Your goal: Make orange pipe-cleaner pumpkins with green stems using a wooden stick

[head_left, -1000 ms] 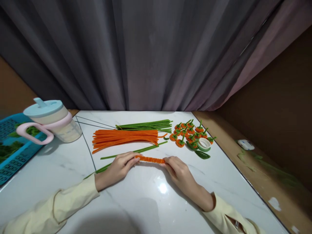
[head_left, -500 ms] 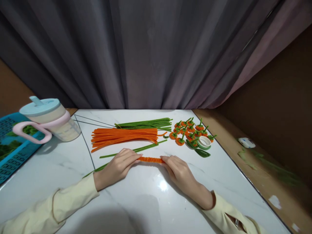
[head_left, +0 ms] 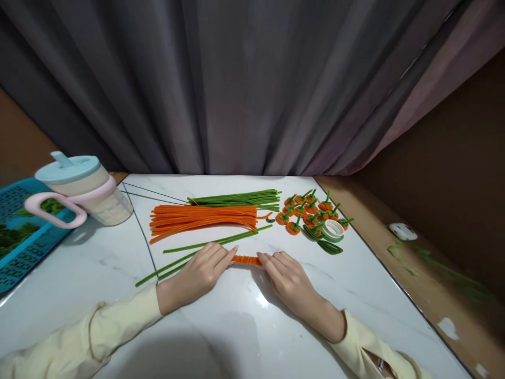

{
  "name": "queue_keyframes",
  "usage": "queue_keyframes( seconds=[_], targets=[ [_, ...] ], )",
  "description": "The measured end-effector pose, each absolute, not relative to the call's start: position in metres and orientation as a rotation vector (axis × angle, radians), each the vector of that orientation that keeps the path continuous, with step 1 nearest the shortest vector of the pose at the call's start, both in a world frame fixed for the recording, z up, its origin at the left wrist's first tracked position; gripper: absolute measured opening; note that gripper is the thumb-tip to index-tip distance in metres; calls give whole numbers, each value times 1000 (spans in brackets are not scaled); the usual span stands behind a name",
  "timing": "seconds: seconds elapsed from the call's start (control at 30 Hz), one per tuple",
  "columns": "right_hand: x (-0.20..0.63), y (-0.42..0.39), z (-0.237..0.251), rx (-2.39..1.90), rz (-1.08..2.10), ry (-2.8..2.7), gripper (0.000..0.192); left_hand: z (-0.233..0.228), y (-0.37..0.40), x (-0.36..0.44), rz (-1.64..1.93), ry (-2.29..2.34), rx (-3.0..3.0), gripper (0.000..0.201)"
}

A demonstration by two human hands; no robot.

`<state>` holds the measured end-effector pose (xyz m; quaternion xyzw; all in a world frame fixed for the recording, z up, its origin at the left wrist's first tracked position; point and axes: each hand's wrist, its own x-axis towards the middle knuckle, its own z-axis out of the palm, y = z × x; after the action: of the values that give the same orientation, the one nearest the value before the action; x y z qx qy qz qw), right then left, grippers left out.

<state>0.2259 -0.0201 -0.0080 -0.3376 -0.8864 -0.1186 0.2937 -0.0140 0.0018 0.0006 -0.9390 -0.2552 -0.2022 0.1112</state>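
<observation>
A short ribbed orange coil of pipe cleaner is stretched level between my hands, just above or on the white table. My left hand pinches its left end. The fingers of my right hand are closed on its right end. Beyond my hands lies a bundle of straight orange pipe cleaners, with a bundle of green pipe cleaners behind it. A few loose green pipe cleaners lie beside my left hand, partly hidden by it.
Several small orange pumpkins with green stems cluster at the right, beside a roll of tape and green loops. On the left stand a lidded cup with a pink handle and a blue basket. A grey curtain hangs behind.
My left hand has shifted slightly right, and the visible stretch of orange coil between my hands is shorter. My right hand stays nearly in place. The view has moved a little.
</observation>
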Motion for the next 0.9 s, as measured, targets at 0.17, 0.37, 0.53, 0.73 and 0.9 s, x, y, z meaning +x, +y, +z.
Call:
queue_keyframes(
  seconds=[0.17, 0.37, 0.53, 0.73, 0.9],
  targets=[
    [225, -22, -7, -887, -342, -2389, 32, 2, -1, -6, -622, -748, -2773, 42],
    [219, -24, -4, -885, -317, -2374, 28, 8, -6, 7, -730, -749, -2839, 44],
    [215, -25, -2, -908, -369, -2394, 23, 4, -9, 13, -764, -797, -2898, 51],
    [214, -24, 0, -969, -338, -2364, 26, -1, -8, 19, -966, -1035, -3038, 42],
    [218, -23, -2, -979, -253, -2323, 26, 2, -7, 13, -1117, -1284, -3139, 39]
  ],
)
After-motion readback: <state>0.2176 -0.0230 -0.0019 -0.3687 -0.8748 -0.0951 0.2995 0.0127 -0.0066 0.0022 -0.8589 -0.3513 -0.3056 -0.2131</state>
